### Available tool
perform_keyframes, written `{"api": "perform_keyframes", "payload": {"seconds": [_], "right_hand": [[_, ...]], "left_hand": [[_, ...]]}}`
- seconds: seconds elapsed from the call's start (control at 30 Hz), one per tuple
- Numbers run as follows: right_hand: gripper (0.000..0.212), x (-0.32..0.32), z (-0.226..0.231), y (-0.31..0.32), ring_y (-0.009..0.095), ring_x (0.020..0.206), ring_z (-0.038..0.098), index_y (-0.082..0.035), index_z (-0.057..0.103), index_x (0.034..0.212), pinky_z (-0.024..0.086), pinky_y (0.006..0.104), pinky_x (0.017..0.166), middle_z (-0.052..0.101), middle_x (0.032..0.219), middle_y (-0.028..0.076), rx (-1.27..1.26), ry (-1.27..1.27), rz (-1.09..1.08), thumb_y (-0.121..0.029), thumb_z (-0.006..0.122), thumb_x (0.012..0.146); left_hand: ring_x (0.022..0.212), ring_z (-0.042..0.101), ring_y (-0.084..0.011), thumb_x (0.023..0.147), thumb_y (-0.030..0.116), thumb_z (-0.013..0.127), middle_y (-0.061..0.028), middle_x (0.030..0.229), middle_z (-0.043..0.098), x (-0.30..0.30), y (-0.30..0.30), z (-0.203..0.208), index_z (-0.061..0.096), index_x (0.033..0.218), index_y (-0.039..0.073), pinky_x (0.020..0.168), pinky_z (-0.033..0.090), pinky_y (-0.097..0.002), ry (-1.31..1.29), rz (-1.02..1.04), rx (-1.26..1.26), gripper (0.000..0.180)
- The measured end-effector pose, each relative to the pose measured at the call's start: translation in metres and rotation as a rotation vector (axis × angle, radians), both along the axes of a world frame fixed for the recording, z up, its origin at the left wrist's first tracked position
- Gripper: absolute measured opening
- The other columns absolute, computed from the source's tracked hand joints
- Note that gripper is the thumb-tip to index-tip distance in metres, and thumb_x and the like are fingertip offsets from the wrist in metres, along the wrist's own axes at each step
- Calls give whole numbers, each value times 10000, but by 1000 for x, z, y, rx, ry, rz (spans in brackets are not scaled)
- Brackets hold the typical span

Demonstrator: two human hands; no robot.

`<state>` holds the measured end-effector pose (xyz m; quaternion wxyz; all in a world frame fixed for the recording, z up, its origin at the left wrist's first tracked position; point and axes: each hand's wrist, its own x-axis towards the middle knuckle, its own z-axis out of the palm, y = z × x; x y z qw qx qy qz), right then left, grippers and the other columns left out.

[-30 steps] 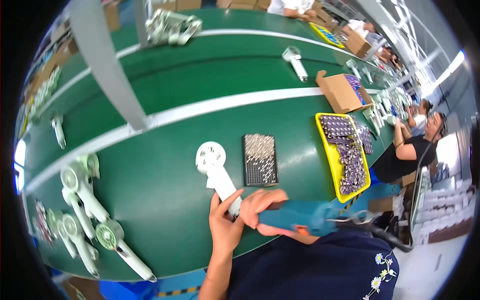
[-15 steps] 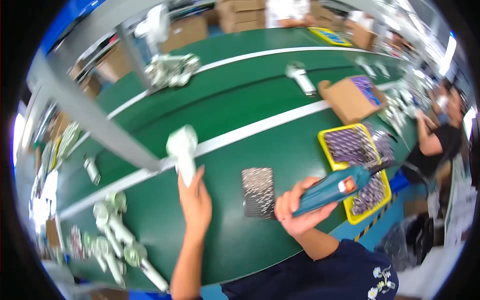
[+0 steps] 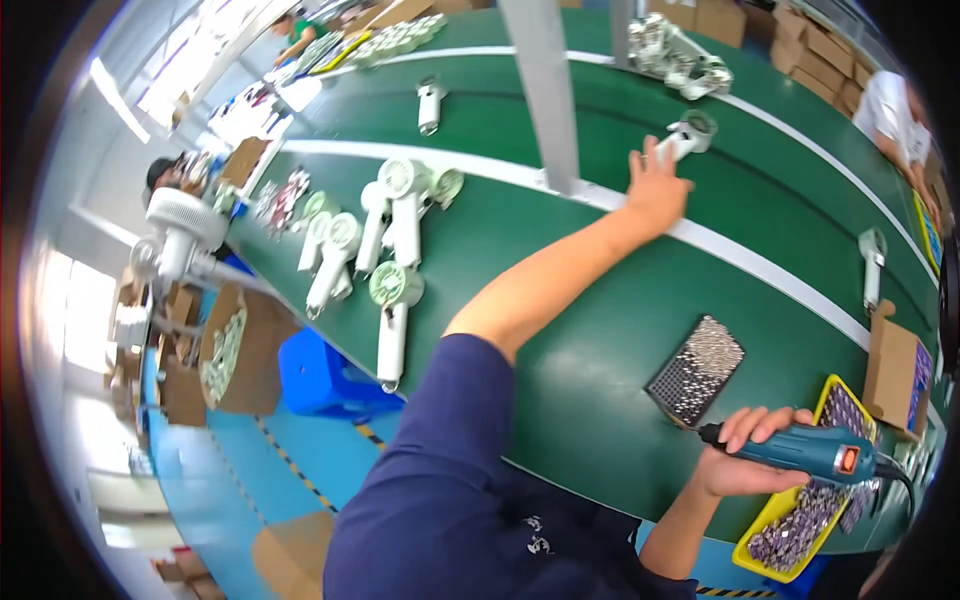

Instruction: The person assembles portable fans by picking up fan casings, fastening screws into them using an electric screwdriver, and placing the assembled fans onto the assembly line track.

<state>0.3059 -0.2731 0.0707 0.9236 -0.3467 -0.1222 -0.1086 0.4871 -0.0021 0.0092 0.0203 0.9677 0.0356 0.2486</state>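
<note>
Dressed in a dark navy top [image 3: 420,545] with a short, plain left sleeve [image 3: 450,420] ending close to the elbow. Marked on the front with a small, pale motif [image 3: 538,535], broken in outline, bright against the navy. Bare at left forearm [image 3: 560,275], left hand [image 3: 657,195], right forearm [image 3: 683,525] and right hand [image 3: 750,460].

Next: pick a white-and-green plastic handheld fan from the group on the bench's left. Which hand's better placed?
Probably the left hand: it's nearer the grouped fans and looks open, fingers spread at another pale handheld fan. The right hand is occupied, holding a teal cylindrical power driver.
</note>
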Motion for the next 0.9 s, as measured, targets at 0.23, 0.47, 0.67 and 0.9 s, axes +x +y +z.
{"api": "perform_keyframes", "payload": {"seconds": [0.23,0.47,0.67,0.9], "right_hand": [[680,-4,11,8,93,434,387,-12,392,1158,335,207,375,448,735,37,-38,56,59,-642,468,913],[692,-10,10,13,94,419,420,-27,390,1206,361,216,358,473,719,36,-95,160,94,-663,378,935],[717,-2,7,2,90,424,404,-58,421,1190,344,230,375,470,693,7,-117,134,67,-697,478,872],[840,23,-10,6,121,423,428,-103,427,1212,375,275,389,477,699,21,-185,-65,-53,-832,397,797]], "left_hand": [[1064,522,-344,768,138,721,-151,1101,599,-307,-9,86,587,1167,13,940,394,-427,-338,437,-359,439],[1013,604,-364,779,323,776,-223,1148,588,-400,67,43,321,1427,5,837,495,-420,-40,877,-457,854],[1281,461,-344,828,37,662,-228,1413,425,-362,72,24,246,1493,31,1063,364,-364,-32,449,-446,785],[1233,476,-238,895,-42,553,-170,1374,440,-321,-37,57,217,1504,55,1036,367,-329,204,122,-922,703]]}}
